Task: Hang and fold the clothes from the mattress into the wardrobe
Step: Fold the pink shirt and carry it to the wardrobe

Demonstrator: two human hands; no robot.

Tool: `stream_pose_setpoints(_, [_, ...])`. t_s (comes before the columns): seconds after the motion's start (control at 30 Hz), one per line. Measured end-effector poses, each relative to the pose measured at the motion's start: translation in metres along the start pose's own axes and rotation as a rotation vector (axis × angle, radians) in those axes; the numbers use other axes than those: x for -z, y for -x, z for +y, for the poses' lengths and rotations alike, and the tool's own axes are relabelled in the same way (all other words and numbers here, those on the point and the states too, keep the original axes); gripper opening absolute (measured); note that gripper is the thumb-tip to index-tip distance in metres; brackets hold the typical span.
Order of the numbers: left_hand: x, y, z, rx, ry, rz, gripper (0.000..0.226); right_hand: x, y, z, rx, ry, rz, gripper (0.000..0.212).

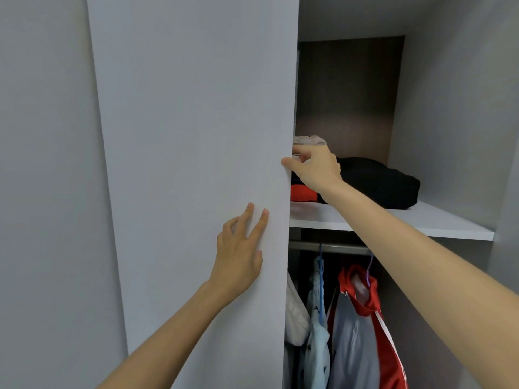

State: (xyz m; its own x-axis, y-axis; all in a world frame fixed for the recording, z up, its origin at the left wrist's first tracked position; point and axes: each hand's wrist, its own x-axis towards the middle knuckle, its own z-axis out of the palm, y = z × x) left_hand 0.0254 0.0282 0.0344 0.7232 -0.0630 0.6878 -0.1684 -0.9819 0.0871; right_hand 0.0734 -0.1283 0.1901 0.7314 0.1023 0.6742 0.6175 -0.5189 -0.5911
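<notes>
Now the right hand [314, 169] grips the wardrobe door [196, 122] by its edge, black folded garment [379, 182] just behind. Left hand [238, 265] presses the door below, fingers straight.

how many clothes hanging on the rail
3: white garment by the door, light blue garment in the middle, red and grey jacket at right. The door may hide more.

Matt, finely textured grey door [196, 122], wood-grain back panel [348, 94], brushed metal rail [342, 247], soft black cloth bundle [379, 183].
</notes>
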Motion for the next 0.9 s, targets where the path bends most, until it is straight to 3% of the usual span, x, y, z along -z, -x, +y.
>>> stream_pose_setpoints(0.2, [0.025, 0.001, 0.012, 0.059, 0.049, -0.087, 0.072, 0.002, 0.016, -0.012, -0.035, -0.042, -0.043, 0.03])
stream_pose_setpoints(0.43, [0.079, 0.039, 0.035, 0.068, 0.18, -0.073, 0.061, 0.049, 0.082, -0.04, -0.075, -0.037, -0.016, 0.03])
stream_pose_setpoints(0.9, [0.197, 0.142, 0.18, -0.141, 0.525, -0.054, 0.055, 0.212, 0.273, -0.117, -0.062, 0.178, 0.185, 0.024])
